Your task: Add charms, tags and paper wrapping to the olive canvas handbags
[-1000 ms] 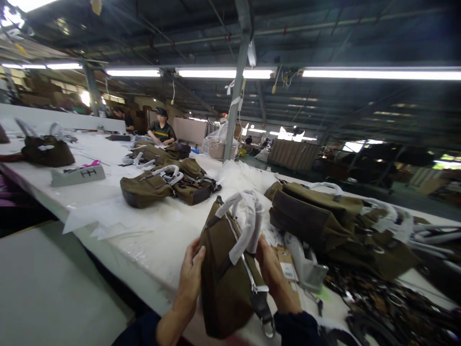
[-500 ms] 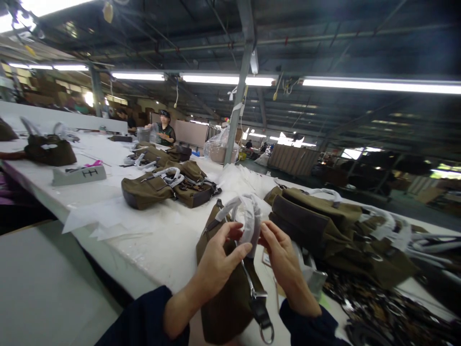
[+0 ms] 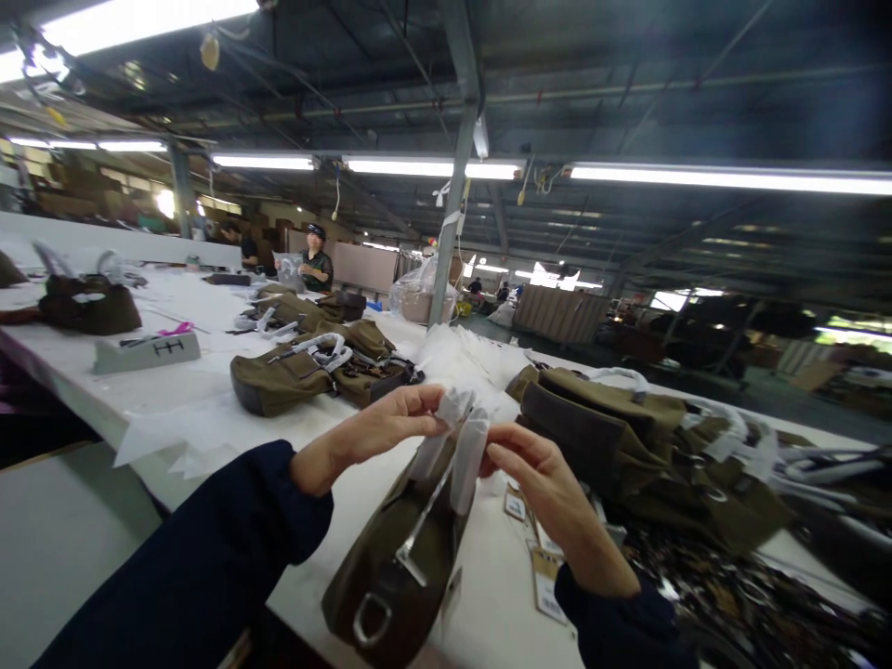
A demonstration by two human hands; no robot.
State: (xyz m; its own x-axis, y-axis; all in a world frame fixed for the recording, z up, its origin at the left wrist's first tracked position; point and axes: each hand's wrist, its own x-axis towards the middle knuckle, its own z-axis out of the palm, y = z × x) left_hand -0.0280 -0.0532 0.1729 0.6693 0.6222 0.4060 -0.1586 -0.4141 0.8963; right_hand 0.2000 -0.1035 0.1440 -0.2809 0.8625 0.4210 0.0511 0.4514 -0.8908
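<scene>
An olive-green handbag [image 3: 390, 567] with dark trim stands in front of me on the white table, its narrow end facing me. A silver zip line runs along its top, and a metal ring hangs at the near end. White wrapping [image 3: 468, 460] covers its two upright handles. My left hand [image 3: 383, 423] is closed on the upper part of the far-left handle, fingers and thumb pinching the wrapping. On the other side, my right hand [image 3: 547, 488] has its fingertips curled against the right handle. Cardboard tags [image 3: 547, 583] lie beside the bag, below my right hand.
More olive bags [image 3: 606, 427] are piled at the right, above a heap of dark straps with metal fittings [image 3: 753, 585]. Another group of bags [image 3: 285, 372] lies at the left. White sheets [image 3: 460, 358] are stacked ahead. A co-worker [image 3: 317, 260] stands across the table.
The bag has turned so its near end swings left, and its handles have come closer together. My left hand has moved up and left, now reaching in from the side. More of the tags shows.
</scene>
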